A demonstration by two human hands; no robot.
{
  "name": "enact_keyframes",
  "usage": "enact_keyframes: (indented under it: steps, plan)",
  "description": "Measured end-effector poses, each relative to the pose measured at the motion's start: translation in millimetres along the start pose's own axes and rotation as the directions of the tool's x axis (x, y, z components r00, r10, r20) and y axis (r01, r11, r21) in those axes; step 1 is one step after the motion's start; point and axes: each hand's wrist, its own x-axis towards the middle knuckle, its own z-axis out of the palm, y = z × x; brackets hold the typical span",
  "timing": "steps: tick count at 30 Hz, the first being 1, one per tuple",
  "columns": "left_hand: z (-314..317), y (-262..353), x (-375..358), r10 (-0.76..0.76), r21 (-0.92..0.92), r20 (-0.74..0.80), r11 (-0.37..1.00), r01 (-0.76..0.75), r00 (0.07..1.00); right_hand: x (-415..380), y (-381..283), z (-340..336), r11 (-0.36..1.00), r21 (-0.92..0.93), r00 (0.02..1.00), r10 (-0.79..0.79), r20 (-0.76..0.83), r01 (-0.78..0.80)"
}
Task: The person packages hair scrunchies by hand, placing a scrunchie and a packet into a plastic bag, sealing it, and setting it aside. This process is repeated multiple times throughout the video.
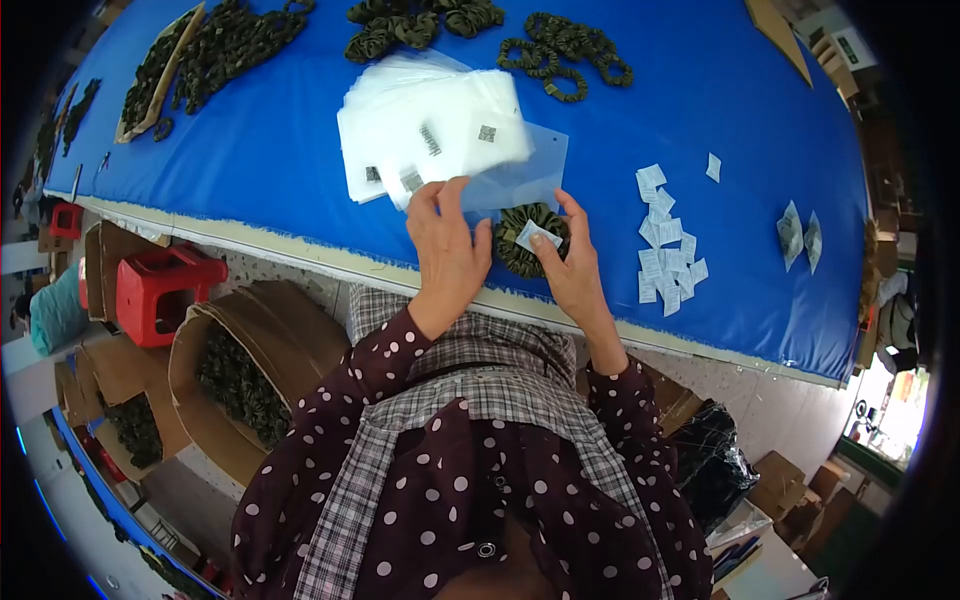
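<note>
While you lean over the blue worktop (250,150), going L to R: cardboard boxes (215,370) of camo scrunchies sit on the floor by a red stool (160,290), well below the edge. On the worktop top-left, a tray (150,85) w/ more scrunchies. Center, a stack of clear poly bags (430,130), barcode stickers showing.

Your left hand (447,250) rests at the near edge of that stack, fingers (440,195) spread narrow and pressing on a bag's lower edge; can't tell if it actually pinches the film or just pins it. Just beside it, touching your thumb side, the camo scrunchie (520,240) lies flat on the worktop close to the front edge. Your right hand (570,265) is on it, thumb + forefinger closed on a small white packet (537,236) held over the scrunchie's middle.

Further R: a loose pile of the same white packets (668,255), then a few strays (800,232) near the far end.

Risks, my read: the bags are slippery, so you could lift two at once or slide the stack askew. The packet is only held by a light pinch, so it could drop off the scrunchie. The scrunchie sits near the front edge, so a nudge could send it to the floor.
</note>
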Motion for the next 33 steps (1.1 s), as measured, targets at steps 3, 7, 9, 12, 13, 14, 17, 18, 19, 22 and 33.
enact_keyframes:
  steps: [3, 7, 9, 12, 13, 14, 17, 18, 19, 22, 33]
  plan:
    - [6.2, -3.5, 11.3, 0.070, 0.050, 0.165, 0.996, -0.079, 0.984, -1.0, -0.9, -6.0, 0.997, -0.071, 1.000, -0.025, 0.004, 0.025]
    - [4.8, 7.9, 9.9, 0.078, -0.029, 0.209, 0.997, -0.073, 0.975, 0.5, -4.9, -12.1, 0.995, -0.090, 0.999, 0.039, 0.006, -0.038]
    - [2.3, 14.9, 5.0, 0.057, -0.115, 0.198, 0.993, -0.034, 0.979, 0.8, -5.4, -12.3, 0.991, -0.084, 0.994, 0.109, 0.014, -0.107]
    - [0.6, 23.4, -5.5, 0.040, -0.175, 0.188, 0.985, -0.007, 0.981, -1.4, -0.7, -1.3, 0.997, -0.040, 0.993, 0.060, -0.104, -0.065]
    - [0.9, 26.6, -8.9, 0.028, -0.204, 0.178, 0.979, 0.009, 0.984, -1.7, 1.4, 3.4, 0.999, -0.024, 0.987, 0.035, -0.159, -0.039]
    - [1.1, 29.4, -11.8, 0.015, -0.233, 0.170, 0.972, 0.026, 0.985, -2.1, 2.9, 7.5, 1.000, -0.008, 0.977, 0.011, -0.214, -0.013]
    - [1.6, 39.8, -17.6, 0.014, -0.299, 0.154, 0.954, 0.033, 0.988, -4.8, 6.0, 16.8, 1.000, 0.004, 0.954, -0.004, -0.301, 0.005]
    - [2.0, 43.1, -19.0, 0.014, -0.331, 0.145, 0.943, 0.035, 0.989, -5.6, 6.6, 19.5, 1.000, 0.011, 0.939, -0.012, -0.343, 0.016]
    - [2.9, 45.8, -20.7, 0.015, -0.363, 0.136, 0.931, 0.036, 0.991, -6.6, 6.5, 21.9, 1.000, 0.016, 0.922, -0.019, -0.386, 0.027]
    - [7.3, 53.3, -25.7, 0.058, -0.359, 0.119, 0.933, -0.011, 0.991, -4.5, 5.0, 29.2, 0.999, 0.047, 0.900, 0.027, -0.434, -0.007]
    - [15.4, 43.9, -18.9, 0.044, -0.288, 0.090, 0.957, -0.016, 0.995, -15.6, 9.5, 0.2, 0.988, 0.151, 0.975, 0.066, -0.213, -0.034]
